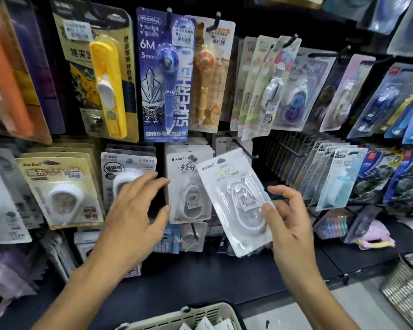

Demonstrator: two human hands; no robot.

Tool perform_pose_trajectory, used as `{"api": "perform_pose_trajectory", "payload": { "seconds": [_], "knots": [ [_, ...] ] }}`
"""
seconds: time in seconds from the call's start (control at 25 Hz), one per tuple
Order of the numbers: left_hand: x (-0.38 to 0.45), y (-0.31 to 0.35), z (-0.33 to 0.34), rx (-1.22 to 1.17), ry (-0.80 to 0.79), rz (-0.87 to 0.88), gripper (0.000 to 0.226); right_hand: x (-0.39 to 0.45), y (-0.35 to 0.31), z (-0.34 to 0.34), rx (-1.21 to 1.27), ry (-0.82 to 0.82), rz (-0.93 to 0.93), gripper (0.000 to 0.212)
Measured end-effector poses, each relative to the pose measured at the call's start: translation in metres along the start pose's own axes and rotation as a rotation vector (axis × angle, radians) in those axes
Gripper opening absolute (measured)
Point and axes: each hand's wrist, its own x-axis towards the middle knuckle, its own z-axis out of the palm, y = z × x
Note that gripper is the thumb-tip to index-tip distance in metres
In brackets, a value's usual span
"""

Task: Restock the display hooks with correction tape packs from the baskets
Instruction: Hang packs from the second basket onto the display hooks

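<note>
1. The display wall [224,25] is holding rows of carded packs on hooks; a bare hook [244,148] is jutting out just above the held pack.
2. The basket [177,316] below is holding more packs.
3. The right hand [289,217] is pinching a correction tape pack [236,201], long axis tilted, hang hole toward that hook.
4. The left hand [134,210] is hovering with fingers spread, holding nothing.

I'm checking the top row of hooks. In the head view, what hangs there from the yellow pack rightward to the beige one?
Yellow clip-pusher pack → blue Superhero correction tape pack → beige bear correction tape pack.
</note>
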Motion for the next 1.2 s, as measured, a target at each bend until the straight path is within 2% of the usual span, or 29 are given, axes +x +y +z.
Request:
{"api": "perform_pose_trajectory", "payload": {
  "seconds": [0.08,0.16,0.24,0.36,0.52,0.64,0.72,0.8,0.88,0.92,0.96,1.0,1.12,1.2],
  "knots": [
    [0.000,0.000,0.001,0.066,0.011,0.026,0.051,-0.001,-0.002,-0.008,0.016,0.069,-0.025,0.020],
    [-0.001,-0.002,0.003,0.156,0.008,0.053,0.053,0.000,0.000,-0.017,-0.021,0.209,0.058,0.015],
    [-0.001,-0.005,0.005,0.196,-0.004,0.052,0.055,0.001,0.007,-0.024,-0.055,0.271,0.126,0.019],
    [-0.002,-0.005,0.006,0.187,-0.015,0.039,0.057,0.002,0.009,-0.024,-0.101,0.248,0.102,0.021],
    [-0.002,-0.005,0.004,0.180,-0.039,0.032,0.059,0.004,0.004,-0.020,-0.019,0.250,0.092,0.025],
    [-0.003,-0.005,0.005,0.179,-0.057,0.040,0.058,0.009,0.008,-0.018,0.017,0.257,0.193,0.023],
    [-0.003,-0.007,0.007,0.198,-0.059,0.046,0.057,0.014,0.012,-0.018,0.115,0.200,0.299,0.022],
    [-0.004,-0.007,0.009,0.193,0.020,0.073,0.049,0.016,0.019,-0.015,0.273,0.120,0.448,0.037],
    [-0.007,-0.003,0.015,0.136,0.137,0.116,0.037,0.014,0.029,-0.007,0.240,0.098,0.538,0.049],
    [-0.010,-0.002,0.018,0.089,0.160,0.122,0.031,0.011,0.034,-0.001,0.192,0.076,0.556,0.045],
    [-0.013,-0.002,0.024,0.032,0.101,0.103,0.024,0.007,0.040,0.007,0.161,0.028,0.580,0.037],
    [-0.019,-0.006,0.033,-0.005,-0.061,0.054,0.021,0.000,0.049,0.018,0.118,-0.046,0.625,0.028],
    [-0.059,-0.035,0.078,0.200,-0.874,-0.065,0.039,-0.042,0.095,0.050,-0.142,-0.325,0.730,0.015],
    [-0.114,-0.063,0.110,0.341,-1.312,-0.104,0.050,-0.092,0.141,0.061,-0.391,-0.503,0.749,0.016]
  ]
}}
